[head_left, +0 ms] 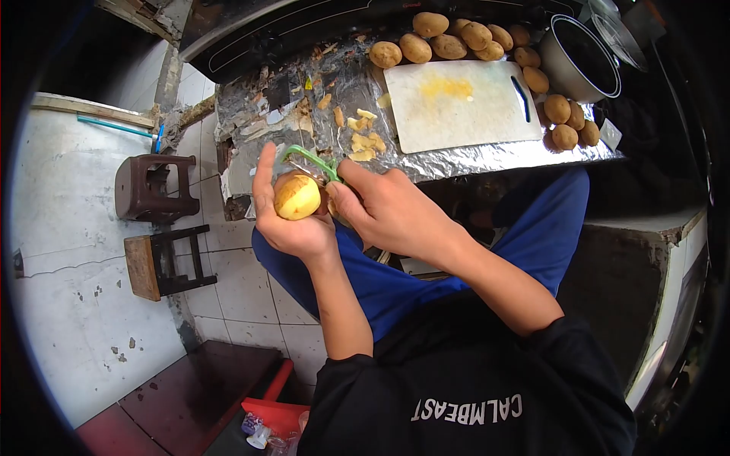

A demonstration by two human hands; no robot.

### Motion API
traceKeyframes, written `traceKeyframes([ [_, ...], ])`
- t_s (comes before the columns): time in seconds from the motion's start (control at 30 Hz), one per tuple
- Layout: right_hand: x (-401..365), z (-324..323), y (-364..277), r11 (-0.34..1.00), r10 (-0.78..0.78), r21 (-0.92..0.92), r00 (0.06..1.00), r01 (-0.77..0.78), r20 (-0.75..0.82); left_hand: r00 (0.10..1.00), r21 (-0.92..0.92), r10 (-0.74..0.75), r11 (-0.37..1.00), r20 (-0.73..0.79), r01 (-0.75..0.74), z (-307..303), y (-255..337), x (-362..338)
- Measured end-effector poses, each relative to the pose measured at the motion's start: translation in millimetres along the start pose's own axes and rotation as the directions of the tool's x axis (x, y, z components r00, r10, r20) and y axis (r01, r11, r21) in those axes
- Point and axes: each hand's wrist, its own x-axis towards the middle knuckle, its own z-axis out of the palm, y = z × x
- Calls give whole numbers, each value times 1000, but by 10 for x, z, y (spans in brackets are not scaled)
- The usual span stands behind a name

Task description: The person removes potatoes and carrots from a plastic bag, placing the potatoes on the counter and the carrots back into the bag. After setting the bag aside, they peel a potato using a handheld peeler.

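My left hand (293,234) cradles a partly peeled potato (297,199), its pale yellow flesh bare at the near end and brown skin left toward the top. In my right hand (380,199) is a green-handled peeler (310,158), its head right over the potato. My right fingers wrap round the peeler's handle. Beyond my hands, strips of potato peel (366,143) lie on the foil-covered surface (342,83).
A white cutting board (464,114) with a yellow stain lies on the foil. Several unpeeled potatoes (449,47) line its back and right side. A metal pot (582,61) stands at the back right. Two stools (148,188) are at the left wall.
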Motion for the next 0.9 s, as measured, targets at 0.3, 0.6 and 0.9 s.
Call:
traceKeyframes([
  [0.3, 168, -30, 109, 983, -8, -186, 999, 2, -31, 954, -103, -169, 974, 246, 200, -233, -354, 296],
  [0.6, -28, 60, 30, 982, -16, -189, 1000, 16, 3, 964, -39, 30, 999, 265, -20, -286, -451, 311],
  [0.9, -38, 108, -16, 977, -26, -210, 999, 34, 38, 861, 522, 362, 687, 359, -506, -329, -281, 226],
])
